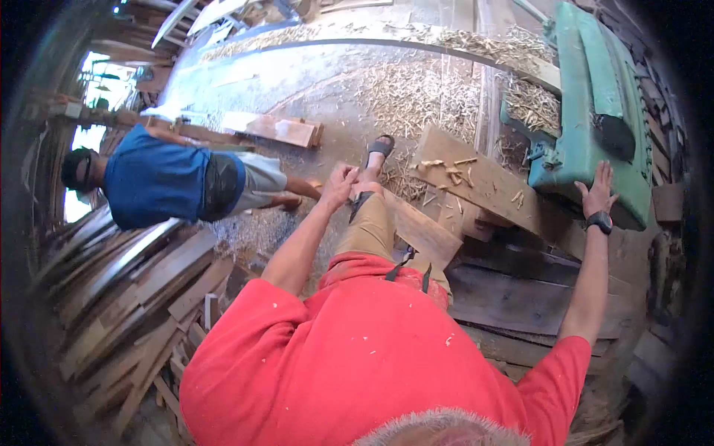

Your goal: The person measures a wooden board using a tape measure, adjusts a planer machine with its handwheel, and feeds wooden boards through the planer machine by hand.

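My right hand (597,192) lies flat with fingers spread against the end of a green machine (550,175), a dark watch on its wrist. Beside my bent knee is my left hand (341,184), its fingers curled together; whatever they may hold is too small to make out. A wide wooden board (476,175) with curled shavings on it slants up to the machine, left of my right hand. Below it, a shorter wooden piece (420,227) lies close to my leg.
A person in a blue shirt (160,175) stands at the left, near stacked planks (141,297). Wood shavings (416,93) cover the floor ahead. A long beam (372,33) runs across the far side, and a wooden block (279,130) lies on the floor.
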A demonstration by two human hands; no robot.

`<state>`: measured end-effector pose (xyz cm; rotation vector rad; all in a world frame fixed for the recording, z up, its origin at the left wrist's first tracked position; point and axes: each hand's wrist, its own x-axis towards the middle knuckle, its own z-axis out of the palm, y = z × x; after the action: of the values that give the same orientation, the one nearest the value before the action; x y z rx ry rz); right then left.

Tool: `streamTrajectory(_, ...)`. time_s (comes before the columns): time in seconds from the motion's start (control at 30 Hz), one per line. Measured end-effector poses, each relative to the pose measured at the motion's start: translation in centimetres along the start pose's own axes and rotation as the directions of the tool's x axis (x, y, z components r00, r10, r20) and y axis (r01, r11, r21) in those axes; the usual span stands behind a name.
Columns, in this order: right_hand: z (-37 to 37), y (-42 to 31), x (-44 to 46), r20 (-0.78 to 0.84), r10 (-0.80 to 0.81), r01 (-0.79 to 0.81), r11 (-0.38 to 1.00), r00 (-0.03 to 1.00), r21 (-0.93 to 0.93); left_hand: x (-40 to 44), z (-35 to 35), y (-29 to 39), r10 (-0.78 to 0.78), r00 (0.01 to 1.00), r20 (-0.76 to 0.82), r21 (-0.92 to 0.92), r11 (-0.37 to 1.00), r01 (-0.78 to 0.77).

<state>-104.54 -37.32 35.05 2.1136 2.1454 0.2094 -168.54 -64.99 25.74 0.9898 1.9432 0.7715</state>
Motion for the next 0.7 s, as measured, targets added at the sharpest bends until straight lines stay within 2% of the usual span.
streamTrajectory(0.03, 0.0, 0.3, -0.4, -0.030, -0.006, 0.006, 1.000, 1.000, 0.000, 1.8, -0.5, 1.2, 0.019, 1.000, 0.020, 0.014, 1.000, -0.019)
streamTrajectory(0.1, -0.2, 0.3, -0.2, -0.009, 0.055, -0.055, 0.998, 0.998, -0.015, 6.1, -1.6, 4.3, 0.080, 0.996, 0.032, -0.148, 0.986, -0.074)
streamTrajectory(0.13, -0.5, 0.3, -0.2, 0.006, 0.037, -0.037, 0.999, 0.999, -0.003, 8.4, -2.5, 6.1, 0.053, 0.998, 0.033, -0.120, 0.992, -0.049)
streamTrajectory(0.17, -0.9, 0.2, -0.2, 0.021, 0.019, -0.019, 1.000, 1.000, 0.007, 10.9, -3.3, 8.0, 0.082, 0.996, 0.040, -0.206, 0.976, -0.073)
streamTrajectory(0.2, -1.9, -0.5, -0.5, 0.034, 0.046, -0.047, 0.998, 0.998, 0.029, 13.0, -3.8, 10.4, 0.174, 0.983, -0.051, -0.206, 0.962, -0.181)
streamTrajectory(0.23, -2.5, -0.7, -0.5, 0.036, 0.098, -0.099, 0.995, 0.995, 0.021, 17.1, -5.1, 10.8, 0.210, 0.977, -0.036, -0.154, 0.965, -0.213)
streamTrajectory(0.27, -3.0, -0.9, -0.4, 0.054, 0.093, -0.096, 0.995, 0.994, 0.038, 21.8, -6.6, 11.1, 0.335, 0.942, -0.013, 0.032, 0.942, -0.334)
streamTrajectory(0.3, -3.1, -1.2, -0.5, 0.078, 0.091, -0.095, 0.994, 0.993, 0.055, 23.9, -7.4, 14.3, 0.472, 0.881, -0.039, 0.121, 0.877, -0.464)
streamTrajectory(0.33, -3.9, -1.8, -0.5, 0.099, 0.110, -0.117, 0.991, 0.989, 0.066, 27.3, -8.7, 16.6, 0.525, 0.851, 0.026, 0.162, 0.838, -0.522)
streamTrajectory(0.4, -4.4, -3.6, 0.0, 0.085, 0.235, -0.244, 0.962, 0.968, 0.120, 36.9, -10.7, 19.0, 0.696, 0.712, 0.097, 0.427, 0.617, -0.661)
streamTrajectory(0.47, -5.8, -7.4, 0.6, 0.084, 0.364, -0.373, 0.908, 0.928, 0.189, 44.7, -11.8, 21.4, 0.736, 0.651, 0.186, 0.486, 0.506, -0.712)
streamTrajectory(0.5, -5.1, -7.8, 1.3, 0.093, 0.411, -0.421, 0.893, 0.907, 0.159, 48.3, -11.8, 22.4, 0.749, 0.620, 0.234, 0.522, 0.441, -0.730)
streamTrajectory(0.57, -2.4, -8.7, 2.7, -0.138, 0.500, -0.454, 0.850, 0.855, 0.265, 53.8, -12.2, 23.8, 0.586, 0.717, 0.377, 0.558, 0.474, -0.681)
streamTrajectory(0.6, -4.6, -10.9, 3.5, -0.096, 0.552, -0.534, 0.829, 0.828, 0.166, 56.1, -12.7, 23.8, 0.494, 0.738, 0.459, 0.544, 0.501, -0.673)
streamTrajectory(0.63, -4.6, -11.6, 3.5, -0.057, 0.557, -0.547, 0.827, 0.829, 0.132, 58.3, -13.3, 23.6, 0.367, 0.735, 0.569, 0.527, 0.523, -0.670)
streamTrajectory(0.7, -5.1, -11.7, 4.5, -0.074, 0.591, -0.588, 0.807, 0.804, 0.057, 62.1, -14.7, 23.1, 0.189, 0.655, 0.732, 0.446, 0.593, -0.670)
